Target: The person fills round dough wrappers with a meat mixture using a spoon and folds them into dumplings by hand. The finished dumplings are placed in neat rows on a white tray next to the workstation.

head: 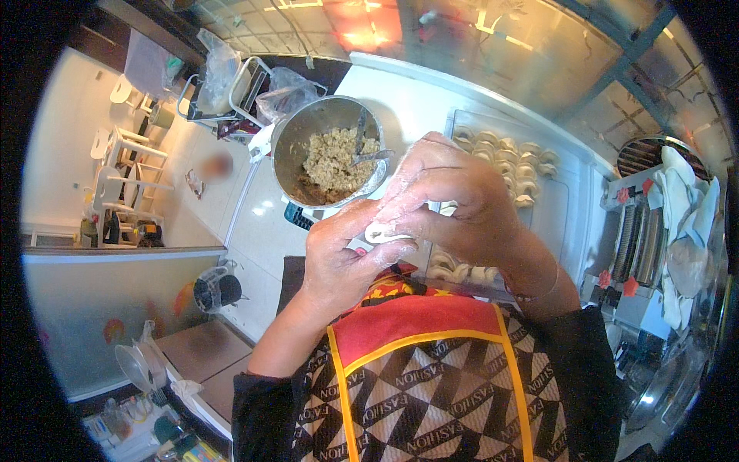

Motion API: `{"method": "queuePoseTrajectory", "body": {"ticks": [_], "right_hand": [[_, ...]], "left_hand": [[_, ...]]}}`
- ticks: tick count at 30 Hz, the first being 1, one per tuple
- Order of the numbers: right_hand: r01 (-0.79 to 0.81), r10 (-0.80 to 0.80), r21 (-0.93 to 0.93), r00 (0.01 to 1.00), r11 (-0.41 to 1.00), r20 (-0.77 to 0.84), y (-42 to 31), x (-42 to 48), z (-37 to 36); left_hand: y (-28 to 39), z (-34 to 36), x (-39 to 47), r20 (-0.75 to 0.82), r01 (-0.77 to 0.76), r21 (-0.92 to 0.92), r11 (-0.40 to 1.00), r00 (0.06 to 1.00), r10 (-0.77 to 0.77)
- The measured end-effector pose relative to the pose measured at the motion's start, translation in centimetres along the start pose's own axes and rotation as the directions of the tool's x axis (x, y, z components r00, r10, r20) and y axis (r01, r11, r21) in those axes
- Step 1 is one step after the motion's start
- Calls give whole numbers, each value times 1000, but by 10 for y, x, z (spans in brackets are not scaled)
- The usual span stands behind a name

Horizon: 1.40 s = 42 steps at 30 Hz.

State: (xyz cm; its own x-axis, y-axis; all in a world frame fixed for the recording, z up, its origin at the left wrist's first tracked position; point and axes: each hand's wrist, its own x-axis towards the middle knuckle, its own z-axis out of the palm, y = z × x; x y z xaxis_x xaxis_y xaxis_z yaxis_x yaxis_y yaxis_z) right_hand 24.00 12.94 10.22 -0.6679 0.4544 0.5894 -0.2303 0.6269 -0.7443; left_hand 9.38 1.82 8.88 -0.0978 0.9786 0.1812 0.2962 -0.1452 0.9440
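Observation:
Floury fingers of my left hand (pixel 338 254) and my right hand (pixel 462 202) meet around a small white dumpling (pixel 384 233), pinching its dough; a bit of filling shows at its near end. Just beyond my left hand stands a deep metal pot (pixel 283 167) of pale minced filling (pixel 340 159), with metal utensils (pixel 372 155) resting in it. Rows of folded dumplings (pixel 519 164) lie on a tray behind my right hand and forearm, which hide part of them. More dumplings (pixel 462 271) sit nearer my body, below my right hand.
A pasta or noodle machine with rollers (pixel 638 242) and white cloths (pixel 681 190) are at the right. A wire rack with plastic bags (pixel 222 75) stands beyond the pot at upper left. Lower left are a bagged bin (pixel 216 289) and a brown-topped cabinet (pixel 202 352). Another person appears blurred at left.

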Motion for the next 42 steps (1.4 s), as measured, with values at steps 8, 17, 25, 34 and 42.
{"method": "queuePoseTrajectory", "body": {"ticks": [8, 17, 25, 34, 42], "right_hand": [[88, -90, -33, 995, 996, -45, -2, 1, 2], [141, -140, -43, 990, 989, 37, 7, -1, 3], [25, 59, 339, 970, 940, -234, 13, -1, 23], [-298, 309, 206, 951, 932, -22, 19, -30, 16], [-127, 114, -220, 991, 967, -71, 13, -25, 20]], "left_hand": [[0, 1, 3, 18, -134, 97, 986, 991, 133], [-3, 2, 3, 43, -94, 101, 990, 995, 90], [7, 7, 3, -5, 96, -275, 957, 995, -101], [9, 14, 10, -196, 88, -643, 761, 941, -274], [13, 21, 8, -185, 90, -681, 727, 939, -290]]}}
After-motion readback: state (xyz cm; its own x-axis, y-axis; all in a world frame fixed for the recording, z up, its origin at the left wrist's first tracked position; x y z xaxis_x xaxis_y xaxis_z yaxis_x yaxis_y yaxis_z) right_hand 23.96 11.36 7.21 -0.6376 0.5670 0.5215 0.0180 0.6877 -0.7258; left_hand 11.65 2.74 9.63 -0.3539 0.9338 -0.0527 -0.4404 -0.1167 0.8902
